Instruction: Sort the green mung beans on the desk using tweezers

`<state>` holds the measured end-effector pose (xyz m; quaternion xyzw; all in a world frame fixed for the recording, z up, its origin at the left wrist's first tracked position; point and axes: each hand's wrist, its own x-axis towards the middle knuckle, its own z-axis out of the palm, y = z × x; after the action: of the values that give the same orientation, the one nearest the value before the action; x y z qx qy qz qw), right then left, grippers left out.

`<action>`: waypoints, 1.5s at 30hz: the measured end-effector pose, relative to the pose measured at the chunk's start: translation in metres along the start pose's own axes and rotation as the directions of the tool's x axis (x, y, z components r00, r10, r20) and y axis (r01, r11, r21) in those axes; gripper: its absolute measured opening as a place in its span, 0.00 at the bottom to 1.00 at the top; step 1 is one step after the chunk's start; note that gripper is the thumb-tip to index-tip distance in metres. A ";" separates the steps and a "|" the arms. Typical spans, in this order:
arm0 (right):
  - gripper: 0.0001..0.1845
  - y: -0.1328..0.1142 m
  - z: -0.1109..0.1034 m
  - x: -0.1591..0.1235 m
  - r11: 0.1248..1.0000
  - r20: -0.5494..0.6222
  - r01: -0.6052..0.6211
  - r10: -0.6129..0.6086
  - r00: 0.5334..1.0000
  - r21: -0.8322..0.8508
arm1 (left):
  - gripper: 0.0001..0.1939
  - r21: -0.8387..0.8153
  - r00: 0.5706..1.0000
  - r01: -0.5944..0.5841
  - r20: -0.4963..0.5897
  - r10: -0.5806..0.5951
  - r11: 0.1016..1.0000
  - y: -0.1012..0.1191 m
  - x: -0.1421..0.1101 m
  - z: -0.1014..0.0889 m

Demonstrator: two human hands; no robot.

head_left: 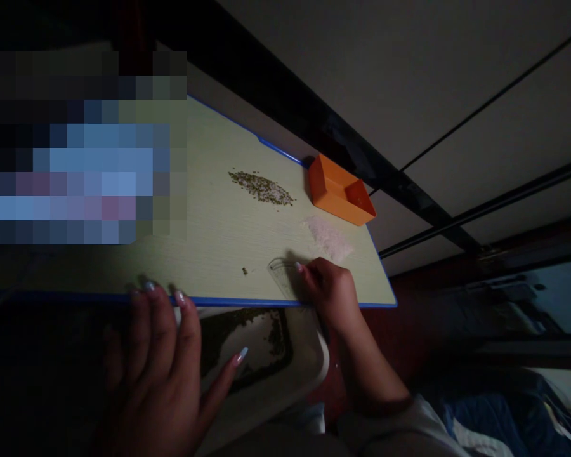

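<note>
My right hand (330,289) is closed on a clear plastic piece with fine markings that looks like a protractor (282,274). It lies at the near edge of the pale tabletop (195,254), and part of it is hidden by my fingers. Just beyond that hand is a heap of whitish grains (328,238), like rice. My left hand (162,368) is empty, its fingers spread and the tips at the table's blue edge. A few small green bits (245,271) lie left of the protractor. Farther back sits a mixed heap of green and whitish grains (261,188).
An orange open box (335,193) stands at the table's far right. Below the near edge, a whitish tub (321,362) holds dark green grains. Blurred blocks cover the left. Dark cloth (490,419) lies at lower right.
</note>
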<state>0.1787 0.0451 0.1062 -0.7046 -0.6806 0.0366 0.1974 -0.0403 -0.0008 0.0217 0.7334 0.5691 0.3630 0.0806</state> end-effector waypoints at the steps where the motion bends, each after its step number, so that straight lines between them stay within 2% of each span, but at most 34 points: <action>1: 0.15 0.002 0.000 0.000 1.000 -0.010 -0.007 0.007 1.000 0.003 | 0.43 -0.002 1.000 0.001 0.001 -0.001 1.000 0.000 0.000 0.000; 6: 0.15 0.009 -0.002 0.000 0.993 -0.049 -0.026 0.032 0.998 0.119 | 0.43 0.013 1.000 -0.009 -0.008 0.009 1.000 -0.001 0.000 0.000; 11: 0.16 0.017 -0.007 0.001 0.944 -0.069 -0.110 0.138 0.988 0.311 | 0.44 0.004 1.000 -0.011 0.010 0.011 1.000 -0.001 0.000 -0.001; 16: 0.15 0.023 -0.006 0.002 0.950 -0.062 -0.129 0.153 0.986 0.285 | 0.44 0.004 1.000 -0.011 0.007 0.011 1.000 -0.001 0.000 -0.001; 22: 0.15 0.015 -0.001 0.002 0.939 -0.006 -0.112 0.121 0.993 0.324 | 0.44 0.022 1.000 -0.014 0.021 0.014 1.000 0.000 0.000 -0.002; 27: 0.16 0.011 -0.006 -0.001 0.921 0.049 -0.049 0.033 0.998 0.387 | 0.44 0.023 1.000 -0.011 0.013 0.010 1.000 0.000 0.000 -0.001; 33: 0.14 0.014 -0.011 -0.007 0.901 0.074 -0.078 0.051 0.996 0.427 | 0.44 0.010 1.000 -0.001 0.026 0.001 1.000 -0.001 -0.001 -0.002; 45: 0.15 0.008 0.001 0.000 0.920 0.111 -0.046 0.003 0.994 0.390 | 0.44 0.017 1.000 -0.010 0.028 0.009 1.000 -0.001 0.000 -0.001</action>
<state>0.1859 0.0454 0.1022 -0.6564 -0.6603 0.2125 0.2968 -0.0413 -0.0004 0.0222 0.7417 0.5675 0.3484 0.0805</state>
